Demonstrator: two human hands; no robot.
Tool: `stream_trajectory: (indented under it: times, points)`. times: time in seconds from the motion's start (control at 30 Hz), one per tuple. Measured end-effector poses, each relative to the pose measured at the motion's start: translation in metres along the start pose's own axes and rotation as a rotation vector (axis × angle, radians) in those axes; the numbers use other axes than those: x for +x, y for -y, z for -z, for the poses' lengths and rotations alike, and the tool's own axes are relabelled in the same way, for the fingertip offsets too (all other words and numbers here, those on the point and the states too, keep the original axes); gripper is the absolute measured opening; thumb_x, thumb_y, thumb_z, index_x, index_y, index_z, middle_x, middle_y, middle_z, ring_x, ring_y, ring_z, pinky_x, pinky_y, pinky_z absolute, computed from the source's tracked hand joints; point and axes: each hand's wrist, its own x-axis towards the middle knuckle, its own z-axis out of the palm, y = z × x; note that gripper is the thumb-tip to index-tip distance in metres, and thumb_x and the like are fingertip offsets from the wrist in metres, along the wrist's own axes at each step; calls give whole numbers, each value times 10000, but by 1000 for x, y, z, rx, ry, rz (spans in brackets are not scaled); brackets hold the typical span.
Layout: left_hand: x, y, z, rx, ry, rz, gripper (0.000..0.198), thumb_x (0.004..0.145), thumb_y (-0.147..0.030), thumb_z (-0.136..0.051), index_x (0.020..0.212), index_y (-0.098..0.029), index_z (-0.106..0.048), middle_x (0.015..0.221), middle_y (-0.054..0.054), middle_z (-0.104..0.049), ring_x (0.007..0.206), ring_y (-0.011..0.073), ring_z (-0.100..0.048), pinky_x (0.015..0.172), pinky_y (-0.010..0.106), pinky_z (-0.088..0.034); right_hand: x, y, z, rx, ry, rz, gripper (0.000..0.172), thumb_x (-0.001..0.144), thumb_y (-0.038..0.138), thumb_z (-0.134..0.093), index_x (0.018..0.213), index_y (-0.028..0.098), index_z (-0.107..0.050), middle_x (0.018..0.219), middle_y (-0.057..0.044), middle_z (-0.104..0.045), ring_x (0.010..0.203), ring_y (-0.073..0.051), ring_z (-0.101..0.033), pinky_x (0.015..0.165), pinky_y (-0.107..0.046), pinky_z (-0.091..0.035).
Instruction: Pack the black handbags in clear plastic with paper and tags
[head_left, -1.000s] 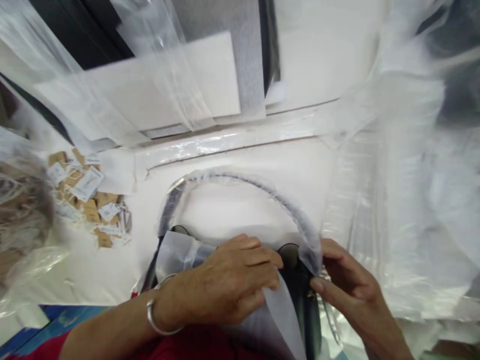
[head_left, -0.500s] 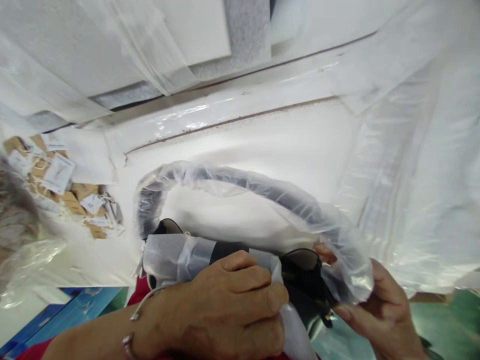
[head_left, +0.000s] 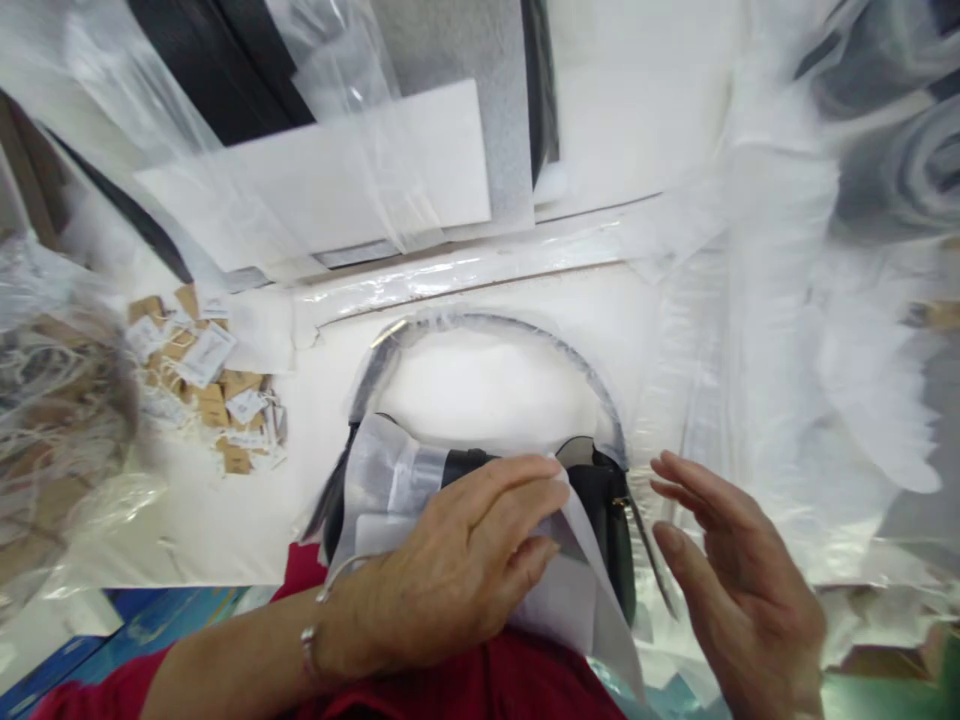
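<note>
A black handbag [head_left: 609, 520] lies at the table's front edge against a red garment, its body partly covered by white wrapping sheet [head_left: 382, 465]. Its handle [head_left: 544, 335], sleeved in clear plastic, arches away over the white table. My left hand [head_left: 480, 550] rests across the bag's front, its fingers bent over the edge of the white sheet; the palm side is hidden. To the right of the bag, my right hand [head_left: 739, 570] is held with fingers and thumb apart and nothing between them. A thin dark strap hangs between the bag and that hand.
Brown and white tags [head_left: 214, 375] are heaped at the left, beside a clear bag of stringed tags [head_left: 60, 400]. Flat white and grey sheets [head_left: 330, 180] lie at the back. Plastic sleeves [head_left: 682, 370] are stacked at the right, with wrapped dark rolls [head_left: 892, 170] beyond.
My right hand has let go of the handle's right end and opened. The handle now stands in an even arch. My left hand's fingers have straightened somewhat, and the view has shifted.
</note>
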Motion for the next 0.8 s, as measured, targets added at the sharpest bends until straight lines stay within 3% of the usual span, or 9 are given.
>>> stream_trajectory:
  times: [0.1,0.2,0.3,0.43,0.5,0.63,0.7,0.8]
  points:
    - [-4,1,-17,86,105,-140,442,982,-265,-471,1409,-167,-414,1450,107,-497,1370,220,-418,1161,405,-346,-18,17,6,-150,-24,205,451,874,295,-620,1318,263,-548,1278,-118,-618,1157,-325,-584,954,-551,-507]
    - [-3,5,-39,190,139,-192,543,992,-365,-434,1475,-141,-328,1573,104,-316,1457,259,-261,1200,482,-243,-35,37,-1,-234,158,479,529,867,254,-616,1376,337,-495,1284,-68,-630,1134,-310,-611,898,-498,-548]
    - [4,6,-51,247,90,-192,543,997,-394,-387,1476,-146,-332,1585,87,-292,1442,251,-291,1180,451,-277,-41,55,-22,-265,221,660,589,882,244,-587,1441,331,-420,1312,-52,-615,1155,-283,-605,909,-461,-548]
    - [-7,8,-43,371,-43,-256,468,1005,-391,-355,1401,-161,-453,1564,102,-329,1423,230,-328,1171,415,-286,-27,50,-50,-405,98,739,589,929,365,-519,1486,262,-358,1410,-96,-536,1303,-317,-489,1086,-563,-384]
    - [-30,13,-33,449,-84,-264,481,995,-435,-385,1366,-148,-493,1564,126,-322,1434,249,-310,1188,447,-251,-14,31,-61,-514,43,763,571,950,447,-444,1470,216,-391,1403,-136,-539,1345,-353,-436,1125,-635,-266]
    - [-103,31,-14,532,-137,-162,599,950,-501,-477,1413,-122,-442,1563,144,-323,1470,282,-229,1201,489,-217,12,-9,-74,-722,37,831,582,961,526,-293,1349,172,-545,1257,-178,-640,1284,-394,-486,1088,-681,-238]
    - [-142,44,-11,508,-189,-86,655,943,-534,-472,1457,-139,-382,1565,145,-317,1480,289,-199,1199,502,-214,15,-10,-73,-791,28,844,596,956,543,-264,1365,199,-530,1268,-159,-640,1292,-398,-478,1086,-695,-221]
    - [-185,67,-18,433,-247,2,706,937,-594,-427,1494,-175,-313,1561,148,-321,1478,294,-207,1195,521,-199,-1,16,-76,-839,-30,884,631,949,560,-268,1458,215,-408,1385,-163,-558,1373,-409,-384,1086,-716,-193]
